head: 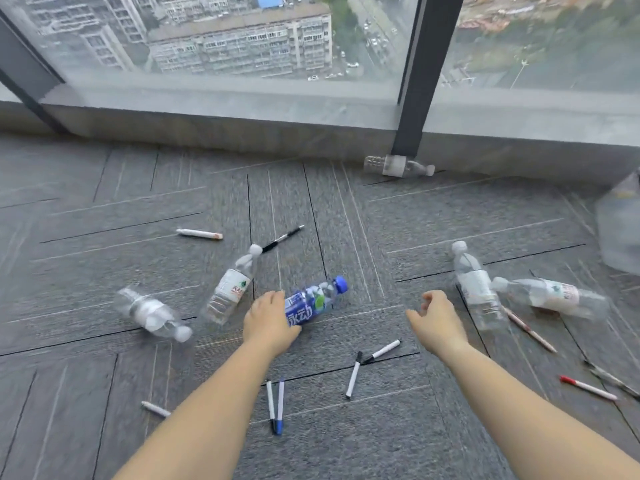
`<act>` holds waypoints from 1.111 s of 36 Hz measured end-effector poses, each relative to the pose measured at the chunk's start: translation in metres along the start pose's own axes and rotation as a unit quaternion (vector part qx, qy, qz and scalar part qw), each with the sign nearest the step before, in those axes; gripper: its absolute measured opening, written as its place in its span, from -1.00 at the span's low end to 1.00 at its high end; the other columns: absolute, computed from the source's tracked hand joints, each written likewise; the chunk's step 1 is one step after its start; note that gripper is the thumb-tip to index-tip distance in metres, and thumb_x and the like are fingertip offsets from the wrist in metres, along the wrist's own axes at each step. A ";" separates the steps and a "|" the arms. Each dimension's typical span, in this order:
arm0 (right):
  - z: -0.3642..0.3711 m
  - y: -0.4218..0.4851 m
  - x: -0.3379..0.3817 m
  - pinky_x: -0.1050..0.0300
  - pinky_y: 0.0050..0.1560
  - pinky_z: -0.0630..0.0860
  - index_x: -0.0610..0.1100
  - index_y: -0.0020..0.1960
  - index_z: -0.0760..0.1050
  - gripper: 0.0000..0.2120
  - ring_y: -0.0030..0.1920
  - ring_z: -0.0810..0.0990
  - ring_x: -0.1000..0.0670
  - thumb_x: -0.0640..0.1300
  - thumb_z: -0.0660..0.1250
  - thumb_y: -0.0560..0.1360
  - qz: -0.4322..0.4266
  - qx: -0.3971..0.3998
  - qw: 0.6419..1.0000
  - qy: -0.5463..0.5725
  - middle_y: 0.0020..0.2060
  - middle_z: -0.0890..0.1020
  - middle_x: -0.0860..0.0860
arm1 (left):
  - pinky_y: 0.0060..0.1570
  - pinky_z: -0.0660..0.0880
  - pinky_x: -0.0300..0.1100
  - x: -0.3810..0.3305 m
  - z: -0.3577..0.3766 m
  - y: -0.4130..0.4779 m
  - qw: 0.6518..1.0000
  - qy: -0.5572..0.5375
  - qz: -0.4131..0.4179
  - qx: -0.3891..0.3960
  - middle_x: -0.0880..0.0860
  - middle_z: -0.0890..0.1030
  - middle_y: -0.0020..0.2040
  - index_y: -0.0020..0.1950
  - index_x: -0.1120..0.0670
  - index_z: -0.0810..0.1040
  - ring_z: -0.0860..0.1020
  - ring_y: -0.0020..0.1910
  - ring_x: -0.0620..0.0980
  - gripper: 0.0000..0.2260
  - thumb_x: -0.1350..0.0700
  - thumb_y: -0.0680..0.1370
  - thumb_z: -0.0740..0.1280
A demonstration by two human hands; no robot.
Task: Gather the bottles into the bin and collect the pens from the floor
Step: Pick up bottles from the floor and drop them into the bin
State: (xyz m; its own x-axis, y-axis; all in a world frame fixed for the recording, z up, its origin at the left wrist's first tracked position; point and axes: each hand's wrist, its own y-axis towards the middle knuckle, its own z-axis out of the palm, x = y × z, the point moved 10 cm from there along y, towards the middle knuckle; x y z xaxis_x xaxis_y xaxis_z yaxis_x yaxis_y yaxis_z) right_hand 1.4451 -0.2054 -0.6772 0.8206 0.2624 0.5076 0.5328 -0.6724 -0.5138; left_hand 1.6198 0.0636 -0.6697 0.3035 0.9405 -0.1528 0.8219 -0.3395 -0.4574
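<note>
Several plastic bottles lie on the grey carpet. My left hand (pixel 268 320) is closing around the base of a blue-labelled bottle (pixel 317 299) with a blue cap. My right hand (pixel 438 320) hovers with curled fingers and nothing in it, just left of a clear bottle (pixel 476 289). Other clear bottles lie at the left (pixel 152 315), centre-left (pixel 230 289), right (pixel 554 296) and by the window post (pixel 398 166). Several pens are scattered about: two side by side (pixel 275 405), two black-capped ones (pixel 353 375) (pixel 382 350), a black pen (pixel 282 239), a white one (pixel 199 233), a red one (pixel 588 388).
A translucent bin (pixel 620 223) shows partly at the right edge. A low grey sill (pixel 242 109) and floor-to-ceiling glass with a dark post (pixel 412 133) bound the far side. Another pen (pixel 156 408) lies at lower left, and one (pixel 530 330) under the right bottles.
</note>
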 end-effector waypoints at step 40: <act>-0.155 0.021 -0.100 -0.06 0.22 0.41 -0.15 0.40 0.18 -0.27 0.28 0.45 -0.23 0.08 0.42 0.38 0.124 -0.099 0.987 -0.002 0.31 0.43 -0.17 | -0.05 0.55 -0.07 -0.158 -0.028 -0.007 0.983 -0.174 0.025 0.054 -0.08 0.59 -0.11 0.00 -0.06 0.41 0.59 -0.15 -0.04 -0.56 -0.22 0.29 0.48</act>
State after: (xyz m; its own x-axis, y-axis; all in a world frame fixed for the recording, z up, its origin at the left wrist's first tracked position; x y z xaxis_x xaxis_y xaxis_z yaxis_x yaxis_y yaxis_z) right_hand 1.3425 -0.3532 -0.6319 0.9218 0.0756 0.3803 0.2651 -0.8386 -0.4760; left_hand 1.5792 -0.0832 -0.6179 0.1443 0.8768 -0.4587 0.7490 -0.3997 -0.5284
